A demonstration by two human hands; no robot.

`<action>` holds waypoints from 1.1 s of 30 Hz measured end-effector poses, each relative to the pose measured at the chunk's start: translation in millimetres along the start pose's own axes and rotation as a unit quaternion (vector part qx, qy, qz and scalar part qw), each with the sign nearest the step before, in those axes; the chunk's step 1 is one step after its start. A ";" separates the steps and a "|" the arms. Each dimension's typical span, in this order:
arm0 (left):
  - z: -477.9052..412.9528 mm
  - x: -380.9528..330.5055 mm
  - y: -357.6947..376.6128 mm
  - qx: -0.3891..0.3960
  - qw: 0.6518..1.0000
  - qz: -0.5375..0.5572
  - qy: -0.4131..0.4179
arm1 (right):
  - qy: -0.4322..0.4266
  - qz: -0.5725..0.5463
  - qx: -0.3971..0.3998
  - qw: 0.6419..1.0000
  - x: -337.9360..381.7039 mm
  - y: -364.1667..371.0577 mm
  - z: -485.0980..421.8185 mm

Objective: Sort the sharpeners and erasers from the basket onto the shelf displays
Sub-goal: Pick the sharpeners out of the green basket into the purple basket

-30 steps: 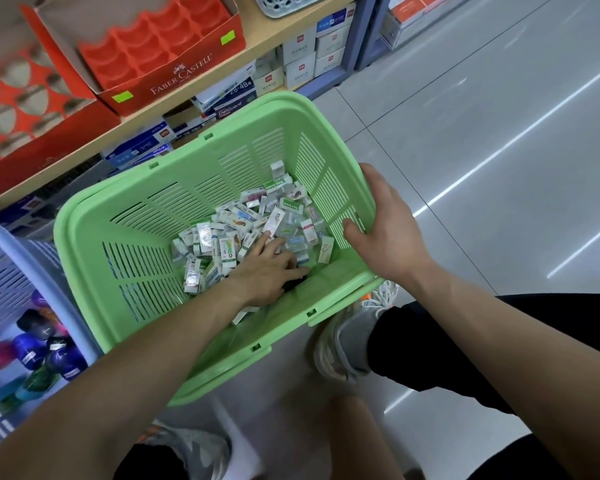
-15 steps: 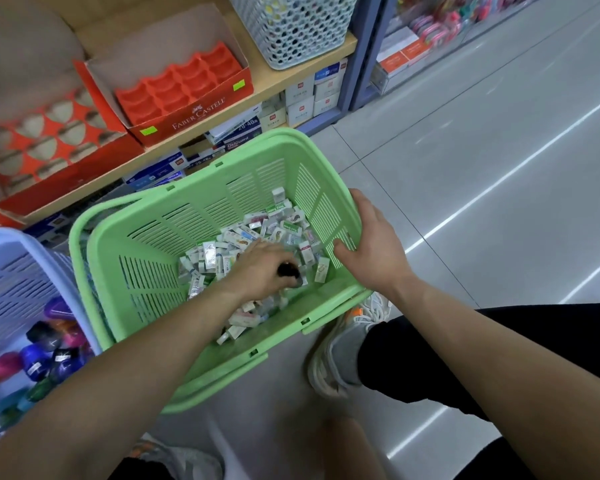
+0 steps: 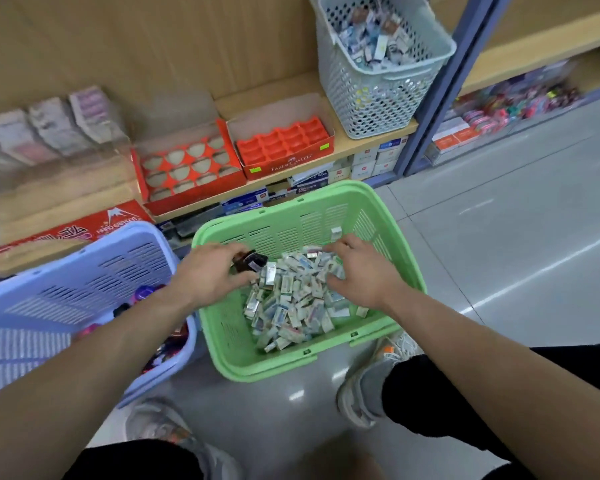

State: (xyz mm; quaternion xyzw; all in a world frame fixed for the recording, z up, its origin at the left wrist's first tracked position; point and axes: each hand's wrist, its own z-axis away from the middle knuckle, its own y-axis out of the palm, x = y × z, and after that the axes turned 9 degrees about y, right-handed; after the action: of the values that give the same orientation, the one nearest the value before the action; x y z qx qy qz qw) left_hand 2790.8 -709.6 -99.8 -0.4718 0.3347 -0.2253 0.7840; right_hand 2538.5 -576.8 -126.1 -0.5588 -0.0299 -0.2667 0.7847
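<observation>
A green basket [image 3: 291, 367] stands on the floor holding a heap of several small wrapped erasers [image 3: 291, 306]. My left hand [image 3: 212, 275] is inside the basket at its left side and grips a small dark sharpener [image 3: 252, 261] lifted just above the heap. My right hand [image 3: 361, 271] reaches into the basket from the right, its curled fingers dug into the top of the eraser pile; whether it holds any is hidden. On the wooden shelf behind sit two red display boxes: one with empty orange slots [image 3: 288, 143], one with round holes [image 3: 187, 168].
A lilac basket [image 3: 66, 282] with colourful items stands left of the green one, touching it. A grey perforated bin [image 3: 378, 74] of packets sits on the shelf at the right. Boxed stock fills the shelf below. My shoes [image 3: 368, 386] stand beside the basket on the grey tiled floor.
My left hand lifted the dark sharpener out of the eraser pile. My right hand left the basket rim and moved into the heap. The view tilted up towards the shelf.
</observation>
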 end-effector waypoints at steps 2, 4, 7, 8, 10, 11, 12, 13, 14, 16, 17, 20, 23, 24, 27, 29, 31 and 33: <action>10.4 15.2 0.6 -0.052 0.997 -0.048 -0.020 | 0.000 0.024 0.098 0.995 13.9 21.6 -30.8; 10.3 29.3 10.7 -0.090 0.993 -0.077 -0.020 | 0.001 0.068 0.143 0.987 23.4 44.6 -63.9; -0.2 50.3 28.2 -0.100 0.992 -0.082 -0.007 | -0.040 0.107 0.138 0.984 36.8 77.3 -108.0; -4.5 55.3 31.8 -0.098 0.992 -0.083 0.000 | -0.062 0.111 0.141 0.982 41.8 88.9 -118.1; -11.1 61.1 36.6 -0.091 0.991 -0.094 0.021 | -0.105 0.140 0.173 0.969 48.4 115.9 -127.5; -12.7 62.7 37.9 -0.090 0.991 -0.098 0.030 | -0.121 0.165 0.193 0.960 48.8 128.9 -126.1; -13.9 64.5 38.7 -0.087 0.991 -0.095 0.033 | -0.132 0.187 0.207 0.951 46.7 138.8 -122.2; -14.3 66.2 39.3 -0.080 0.992 -0.092 0.035 | -0.140 0.200 0.215 0.946 41.2 143.3 -115.6; -14.4 68.1 39.7 -0.072 0.992 -0.093 0.034 | -0.143 0.204 0.222 0.943 33.3 142.4 -108.0; -15.7 70.0 40.6 -0.066 0.991 -0.108 0.033 | -0.141 0.211 0.250 0.934 12.3 128.8 -95.0; -17.1 70.2 41.7 -0.065 0.991 -0.111 0.032 | -0.139 0.223 0.269 0.927 0.9 119.4 -90.7; -18.4 68.5 42.2 -0.064 0.990 -0.117 0.032 | -0.112 0.255 0.309 0.909 -17.0 94.6 -84.3; -18.7 66.8 42.0 -0.060 0.988 -0.136 0.029 | -0.093 0.239 0.262 0.930 -7.6 90.3 -104.7; -19.0 66.8 42.6 -0.058 0.989 -0.137 0.028 | -0.093 0.225 0.223 0.944 -3.9 93.8 -115.2; -17.9 65.8 42.2 -0.060 0.988 -0.136 0.028 | -0.092 0.196 0.187 0.958 2.7 116.3 -138.0; -17.8 65.7 42.3 -0.065 0.988 -0.139 0.029 | -0.088 0.224 0.202 0.949 3.0 136.2 -136.9; -18.2 66.0 41.8 -0.060 0.988 -0.137 0.026 | -0.095 0.234 0.215 0.943 1.7 145.1 -124.2; -19.1 65.3 40.9 -0.063 0.989 -0.133 0.027 | -0.107 0.213 0.241 0.941 -2.4 141.1 -111.1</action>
State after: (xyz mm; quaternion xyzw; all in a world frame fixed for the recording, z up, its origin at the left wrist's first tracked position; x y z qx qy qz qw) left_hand 2822.3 -746.0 -162.9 -0.5542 0.3035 -0.3186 0.7066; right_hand 2572.4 -642.1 -290.0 -0.3711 -0.0572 -0.0164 0.9267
